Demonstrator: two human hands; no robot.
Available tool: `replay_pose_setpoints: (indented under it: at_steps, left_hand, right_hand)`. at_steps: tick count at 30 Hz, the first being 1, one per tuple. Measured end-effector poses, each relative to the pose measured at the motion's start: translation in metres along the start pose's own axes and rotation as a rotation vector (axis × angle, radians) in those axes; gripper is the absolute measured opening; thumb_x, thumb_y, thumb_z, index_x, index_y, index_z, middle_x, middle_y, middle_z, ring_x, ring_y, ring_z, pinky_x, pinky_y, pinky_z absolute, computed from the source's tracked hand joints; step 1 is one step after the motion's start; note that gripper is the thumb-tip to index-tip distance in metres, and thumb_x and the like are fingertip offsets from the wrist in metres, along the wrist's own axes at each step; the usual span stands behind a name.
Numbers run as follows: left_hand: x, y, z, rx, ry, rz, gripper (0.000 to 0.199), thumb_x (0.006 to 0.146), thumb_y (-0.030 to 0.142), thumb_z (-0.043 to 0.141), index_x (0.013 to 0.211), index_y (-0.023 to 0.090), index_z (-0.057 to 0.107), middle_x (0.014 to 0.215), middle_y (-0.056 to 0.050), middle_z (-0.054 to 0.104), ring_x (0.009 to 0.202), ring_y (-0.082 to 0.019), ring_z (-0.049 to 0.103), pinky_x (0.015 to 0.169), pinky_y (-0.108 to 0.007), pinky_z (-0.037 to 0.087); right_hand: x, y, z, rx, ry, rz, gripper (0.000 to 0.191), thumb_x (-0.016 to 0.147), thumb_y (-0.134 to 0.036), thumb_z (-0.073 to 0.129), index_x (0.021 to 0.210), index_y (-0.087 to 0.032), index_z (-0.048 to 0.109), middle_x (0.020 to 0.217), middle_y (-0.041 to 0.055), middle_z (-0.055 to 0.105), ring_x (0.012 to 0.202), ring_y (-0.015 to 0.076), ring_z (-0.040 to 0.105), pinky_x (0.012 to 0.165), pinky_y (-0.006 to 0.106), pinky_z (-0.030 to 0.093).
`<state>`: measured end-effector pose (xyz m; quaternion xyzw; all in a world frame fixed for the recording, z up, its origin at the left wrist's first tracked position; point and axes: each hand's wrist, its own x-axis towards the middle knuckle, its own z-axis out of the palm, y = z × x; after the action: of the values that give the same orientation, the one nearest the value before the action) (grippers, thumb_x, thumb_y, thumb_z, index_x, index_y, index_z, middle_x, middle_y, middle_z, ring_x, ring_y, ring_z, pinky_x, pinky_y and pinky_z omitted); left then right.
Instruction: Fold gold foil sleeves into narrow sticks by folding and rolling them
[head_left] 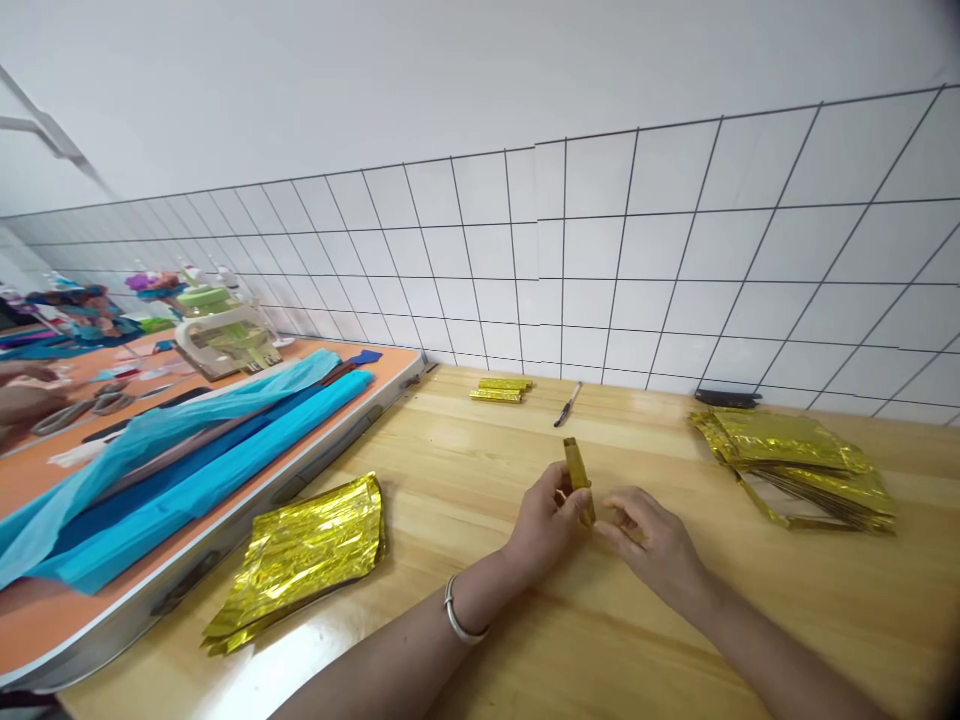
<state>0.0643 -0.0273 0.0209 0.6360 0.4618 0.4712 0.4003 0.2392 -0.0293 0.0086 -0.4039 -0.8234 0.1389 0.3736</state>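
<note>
My left hand (546, 520), with a bangle at the wrist, is closed round a narrow folded gold foil strip (577, 475), which stands nearly upright above the wooden table (465, 460). Just right of the strip's lower end is my right hand (646, 535), its thumb and fingers curved but apart, with nothing visible between them. On the left of the table lies a stack of gold foil sheets (315, 545). A larger, fanned stack of gold foil pieces (799, 455) lies at the right.
Small gold rolls (499, 391) and a pen (568, 405) lie near the wall. A black object (727, 398) sits behind the right stack. The orange table (394, 365) at left bears blue fabric (247, 460) and a sewing machine (229, 335). Another person's hand (26, 395) shows far left.
</note>
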Motion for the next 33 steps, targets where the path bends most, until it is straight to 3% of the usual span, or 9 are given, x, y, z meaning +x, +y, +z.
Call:
replay_pose_setpoints:
  at_steps: [4, 8, 13, 18, 20, 26, 33]
  left_hand:
    - [-0.005, 0.004, -0.001, 0.347, -0.046, 0.164, 0.018, 0.083, 0.021, 0.050, 0.101, 0.018, 0.052, 0.087, -0.003, 0.058, 0.079, -0.015, 0.052, 0.071, -0.027, 0.043]
    - [-0.011, 0.011, 0.002, 0.504, -0.131, 0.283, 0.020, 0.085, 0.020, 0.047, 0.105, 0.018, 0.050, 0.086, -0.003, 0.058, 0.079, -0.016, 0.050, 0.070, -0.028, 0.042]
    - [-0.014, 0.012, 0.005, 0.562, -0.175, 0.336, 0.029, 0.084, 0.019, 0.049, 0.112, 0.020, 0.046, 0.089, -0.003, 0.060, 0.080, -0.017, 0.053, 0.072, -0.029, 0.044]
    - [-0.016, 0.001, 0.006, 0.514, -0.121, 0.410, 0.061, 0.084, 0.019, 0.050, 0.136, 0.025, 0.019, 0.102, -0.004, 0.060, 0.081, -0.015, 0.057, 0.073, -0.030, 0.048]
    - [-0.015, 0.001, 0.004, 0.482, -0.105, 0.486, 0.062, 0.085, 0.018, 0.048, 0.138, 0.027, 0.015, 0.109, -0.006, 0.059, 0.083, -0.014, 0.058, 0.075, -0.030, 0.049]
    - [-0.008, 0.017, -0.009, 0.373, -0.124, 0.628, 0.045, 0.088, 0.011, 0.041, 0.131, 0.026, 0.035, 0.117, -0.009, 0.055, 0.103, -0.016, 0.055, 0.085, -0.030, 0.048]
    - [-0.005, 0.021, -0.017, 0.411, -0.093, 0.630, 0.034, 0.089, 0.013, 0.041, 0.121, 0.023, 0.045, 0.106, -0.008, 0.061, 0.094, -0.016, 0.059, 0.079, -0.029, 0.049]
  right_hand:
    - [0.007, -0.016, -0.022, 0.033, 0.150, -0.022, 0.023, 0.084, -0.021, 0.053, 0.106, -0.025, 0.048, 0.090, 0.0027, 0.057, 0.071, 0.0128, 0.057, 0.068, 0.027, 0.048]
    - [0.012, -0.028, -0.037, 0.012, 0.156, -0.152, 0.033, 0.084, -0.016, 0.053, 0.114, -0.028, 0.047, 0.094, 0.0035, 0.059, 0.073, 0.0130, 0.058, 0.069, 0.028, 0.049]
    - [0.016, -0.025, -0.041, 0.009, 0.139, -0.137, 0.023, 0.084, -0.018, 0.051, 0.105, -0.027, 0.053, 0.085, 0.0033, 0.060, 0.074, 0.0145, 0.058, 0.065, 0.027, 0.049]
    - [0.016, -0.021, -0.041, 0.081, 0.101, -0.074, 0.017, 0.084, -0.020, 0.052, 0.100, -0.026, 0.054, 0.083, 0.0024, 0.059, 0.069, 0.0135, 0.057, 0.062, 0.026, 0.049]
    - [0.016, -0.020, -0.042, 0.110, 0.102, -0.068, 0.017, 0.084, -0.020, 0.052, 0.099, -0.026, 0.055, 0.082, 0.0020, 0.059, 0.067, 0.0133, 0.056, 0.061, 0.027, 0.049]
    - [0.017, -0.019, -0.041, 0.169, 0.073, -0.074, 0.017, 0.082, -0.018, 0.054, 0.097, -0.026, 0.057, 0.083, 0.0022, 0.059, 0.069, 0.0129, 0.055, 0.062, 0.026, 0.049]
    - [0.018, -0.019, -0.040, 0.182, 0.089, -0.093, 0.018, 0.082, -0.019, 0.054, 0.099, -0.026, 0.057, 0.082, 0.0023, 0.060, 0.067, 0.0135, 0.056, 0.061, 0.027, 0.050]
